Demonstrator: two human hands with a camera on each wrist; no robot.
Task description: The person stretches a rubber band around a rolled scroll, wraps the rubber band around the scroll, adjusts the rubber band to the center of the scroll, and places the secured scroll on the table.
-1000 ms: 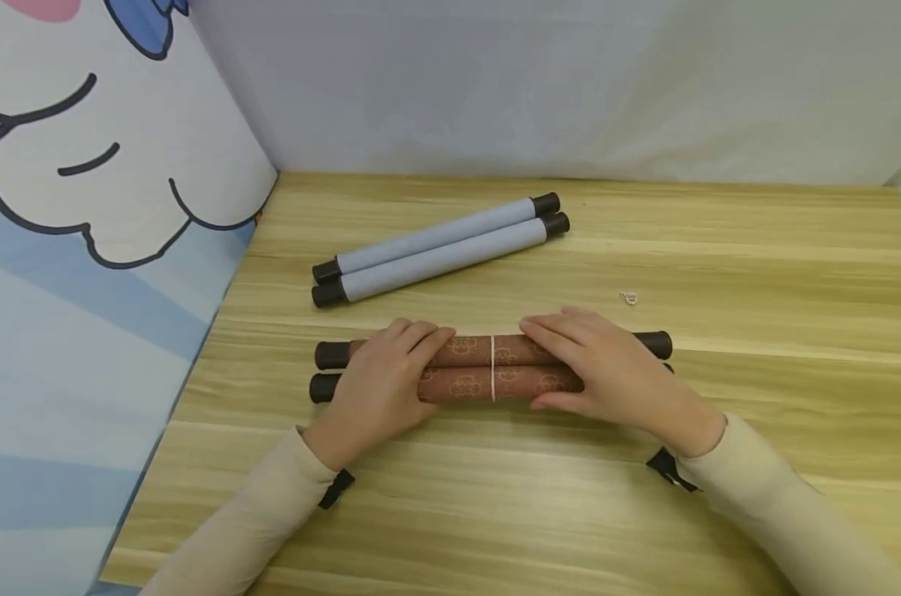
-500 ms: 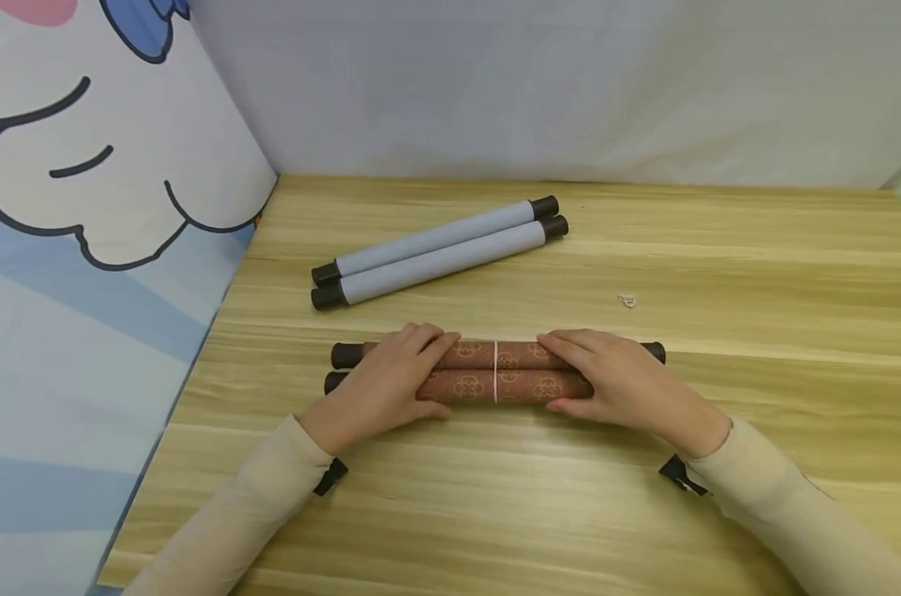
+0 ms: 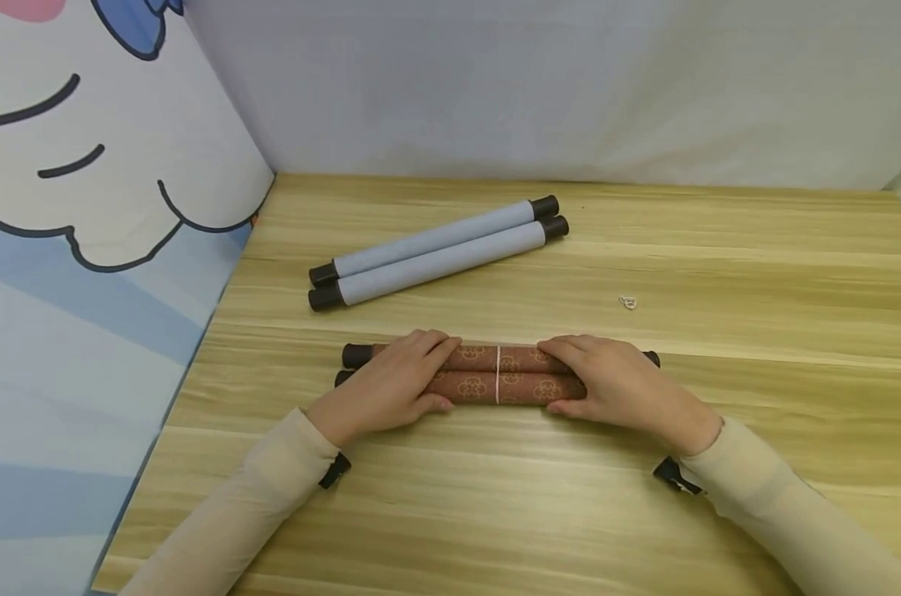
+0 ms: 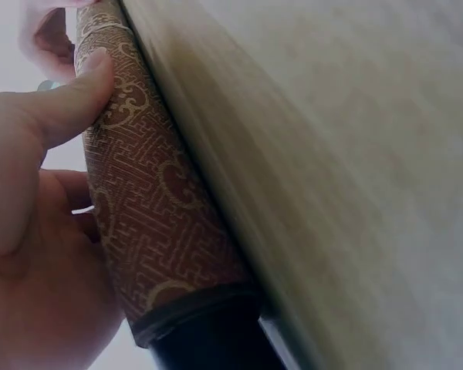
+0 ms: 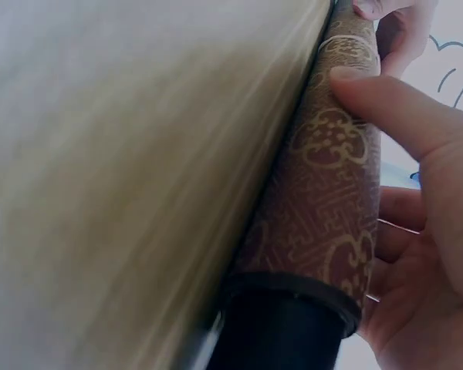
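A brown-red scroll (image 3: 473, 386) with gold patterns and black end knobs is rolled from both ends into two parallel rolls. A thin white band (image 3: 498, 374) circles both rolls at the middle. My left hand (image 3: 391, 385) grips the scroll left of the band, thumb on the near side and fingers over the far roll. On the right of the band, my right hand (image 3: 618, 385) holds it the same way. Both wrist views show a thumb pressed on the patterned surface, as on the scroll (image 4: 150, 193) beside the left hand. The hands cover parts of both rolls.
A second scroll (image 3: 436, 261), pale blue with black knobs, lies slanted farther back on the wooden table (image 3: 495, 513). A small tangle of white string or bands (image 3: 628, 303) lies to the right. A grey-white backdrop (image 3: 570, 91) rises behind; a cartoon-printed cloth (image 3: 48, 331) hangs at left.
Both hands and the brown-red scroll have shifted slightly toward the near edge. My right hand moved a little along the roll early on. The blue scroll stays put; the view has shifted slightly.
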